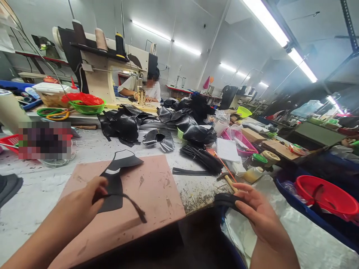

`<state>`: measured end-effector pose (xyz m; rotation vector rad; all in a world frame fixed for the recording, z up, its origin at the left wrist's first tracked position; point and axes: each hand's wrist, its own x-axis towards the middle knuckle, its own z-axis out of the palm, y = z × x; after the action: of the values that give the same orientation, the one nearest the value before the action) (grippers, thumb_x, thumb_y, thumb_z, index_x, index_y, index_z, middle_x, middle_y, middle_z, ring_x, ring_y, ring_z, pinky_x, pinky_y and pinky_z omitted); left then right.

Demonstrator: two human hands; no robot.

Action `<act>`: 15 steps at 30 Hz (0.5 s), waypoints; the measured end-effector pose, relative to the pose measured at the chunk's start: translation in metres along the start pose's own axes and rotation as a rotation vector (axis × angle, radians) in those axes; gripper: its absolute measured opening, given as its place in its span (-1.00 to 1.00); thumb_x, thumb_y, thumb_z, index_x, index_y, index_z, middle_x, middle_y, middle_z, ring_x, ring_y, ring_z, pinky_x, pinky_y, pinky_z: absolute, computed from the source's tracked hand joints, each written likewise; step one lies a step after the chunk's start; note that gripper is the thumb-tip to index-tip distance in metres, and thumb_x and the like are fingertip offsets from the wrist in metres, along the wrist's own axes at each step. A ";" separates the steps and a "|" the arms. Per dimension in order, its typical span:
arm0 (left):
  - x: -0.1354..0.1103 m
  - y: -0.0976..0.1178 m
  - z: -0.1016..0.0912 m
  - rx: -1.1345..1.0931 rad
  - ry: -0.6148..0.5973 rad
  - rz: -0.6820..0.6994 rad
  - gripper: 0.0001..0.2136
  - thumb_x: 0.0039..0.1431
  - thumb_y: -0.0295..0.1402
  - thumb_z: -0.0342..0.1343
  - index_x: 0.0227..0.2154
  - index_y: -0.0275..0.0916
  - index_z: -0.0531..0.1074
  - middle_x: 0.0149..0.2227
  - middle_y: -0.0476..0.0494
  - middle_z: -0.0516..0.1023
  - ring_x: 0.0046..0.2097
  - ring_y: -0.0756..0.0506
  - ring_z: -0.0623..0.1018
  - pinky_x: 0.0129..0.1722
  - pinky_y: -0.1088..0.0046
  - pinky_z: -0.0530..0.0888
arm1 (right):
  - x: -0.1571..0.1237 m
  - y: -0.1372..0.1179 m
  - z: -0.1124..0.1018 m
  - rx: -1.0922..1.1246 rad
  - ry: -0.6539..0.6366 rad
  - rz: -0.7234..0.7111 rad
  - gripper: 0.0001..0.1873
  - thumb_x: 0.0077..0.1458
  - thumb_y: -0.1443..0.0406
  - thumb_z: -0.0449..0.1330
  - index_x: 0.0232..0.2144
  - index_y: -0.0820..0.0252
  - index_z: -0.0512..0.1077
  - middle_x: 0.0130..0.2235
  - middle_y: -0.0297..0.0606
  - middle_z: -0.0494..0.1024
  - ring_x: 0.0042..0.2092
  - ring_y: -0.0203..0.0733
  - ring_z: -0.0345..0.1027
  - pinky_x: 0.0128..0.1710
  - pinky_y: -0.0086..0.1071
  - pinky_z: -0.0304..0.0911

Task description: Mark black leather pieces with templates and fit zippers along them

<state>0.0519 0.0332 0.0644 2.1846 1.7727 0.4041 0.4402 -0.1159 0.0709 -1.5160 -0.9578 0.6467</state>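
On a pink board (pixel 157 186) lies a flat black cut piece (pixel 114 188), with another black piece with a white edge (pixel 129 158) at its far end. My left hand (pixel 82 198) is closed over the near piece, pinching a narrow black strip (pixel 130 201) whose free end curves out to the right. Past the table's front edge, my right hand (pixel 258 209) holds a folded or coiled black strip (pixel 224 200) between thumb and fingers. Just behind those fingers is a hammer's wooden handle (pixel 230 184), its head resting on the table.
Stacks of black leather pieces (pixel 123 123) and a bundle of black strips (pixel 200 158) lie farther back. A sewing machine (pixel 98 71) stands behind, with a person (pixel 153 87) beyond it. A red basin (pixel 327 194) is at right, a notebook (pixel 227 149) nearer the middle.
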 end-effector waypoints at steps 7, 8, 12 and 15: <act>0.078 0.096 -0.005 0.115 0.281 0.246 -0.78 0.09 -0.42 -0.17 -0.32 -0.26 0.38 -0.25 -0.15 0.42 -0.18 -0.15 0.44 -0.23 0.39 0.32 | -0.004 0.005 0.003 0.027 0.073 0.000 -0.61 -0.34 0.15 0.33 -0.36 0.15 0.46 -0.45 -0.23 0.45 -0.35 -0.18 0.29 -0.39 -0.40 0.25; 0.088 0.106 0.001 0.073 0.286 0.224 -0.76 0.12 -0.44 -0.19 -0.29 -0.29 0.38 -0.19 -0.21 0.39 -0.12 -0.18 0.41 -0.18 0.36 0.31 | -0.006 0.007 0.003 0.036 0.086 0.012 -0.61 -0.34 0.15 0.33 -0.37 0.15 0.47 -0.45 -0.23 0.44 -0.35 -0.17 0.29 -0.39 -0.40 0.25; 0.110 0.121 0.044 -0.064 0.093 0.150 -0.84 0.08 -0.50 -0.08 -0.37 -0.36 0.41 -0.10 -0.31 0.31 -0.09 -0.22 0.41 -0.15 0.31 0.32 | -0.013 0.021 -0.006 0.068 0.093 0.098 -0.59 -0.34 0.14 0.34 -0.35 0.14 0.47 -0.44 -0.23 0.45 -0.34 -0.15 0.32 -0.38 -0.38 0.29; 0.115 0.118 0.083 -0.180 -0.089 0.065 -0.93 0.01 -0.45 0.09 -0.45 -0.37 0.41 -0.19 -0.26 0.38 -0.19 -0.18 0.46 -0.21 0.28 0.38 | -0.019 0.029 -0.010 0.098 0.127 0.142 -0.59 -0.30 0.12 0.32 -0.33 0.12 0.45 -0.44 -0.25 0.46 -0.34 -0.16 0.33 -0.36 -0.38 0.30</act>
<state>0.2138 0.1189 0.0395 2.1045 1.5581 0.4557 0.4446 -0.1376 0.0424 -1.5280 -0.7175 0.6798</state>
